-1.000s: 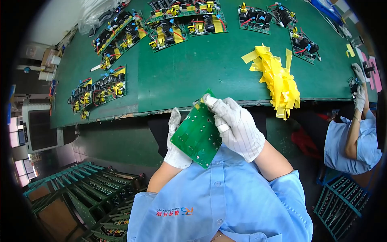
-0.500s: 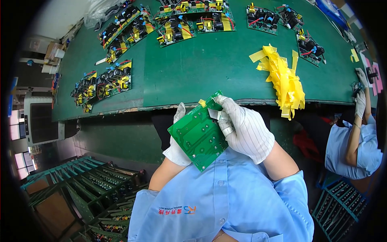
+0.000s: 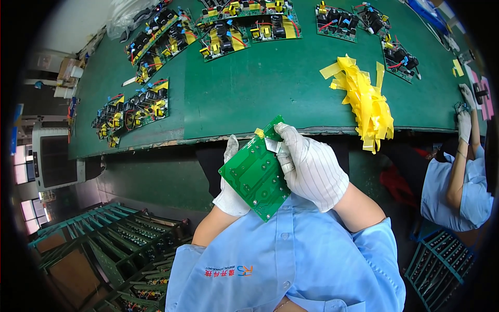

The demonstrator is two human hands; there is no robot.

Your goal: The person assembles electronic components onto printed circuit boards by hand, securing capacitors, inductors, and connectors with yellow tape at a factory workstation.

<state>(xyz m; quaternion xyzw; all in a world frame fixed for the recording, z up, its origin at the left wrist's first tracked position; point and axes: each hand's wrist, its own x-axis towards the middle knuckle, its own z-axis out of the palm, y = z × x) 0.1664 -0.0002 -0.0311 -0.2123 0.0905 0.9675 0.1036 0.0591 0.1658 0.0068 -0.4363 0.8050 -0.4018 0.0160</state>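
A green circuit board [image 3: 252, 176] is tilted in front of my chest, solder side up. My left hand [image 3: 230, 195], in a white glove, grips it from the left, most of its fingers hidden behind the board. My right hand [image 3: 315, 165], in a striped white glove, is closed at the board's upper right edge. Between its fingers is a small flat silvery piece [image 3: 272, 145] resembling a blade, lying against the board. A bit of yellow tape [image 3: 260, 133] sticks to the board's upper edge, beside that piece.
Ahead is a green worktable [image 3: 249, 88]. A heap of yellow tape strips [image 3: 364, 101] hangs over its front edge. Boards with components [image 3: 223, 40] stand at the back and left. A co-worker's gloved hands [image 3: 464, 112] work at far right. Green racks [image 3: 112, 244] stand lower left.
The board has turned slightly, its lower corner shifting right. My right hand has moved a little left with the silvery piece.
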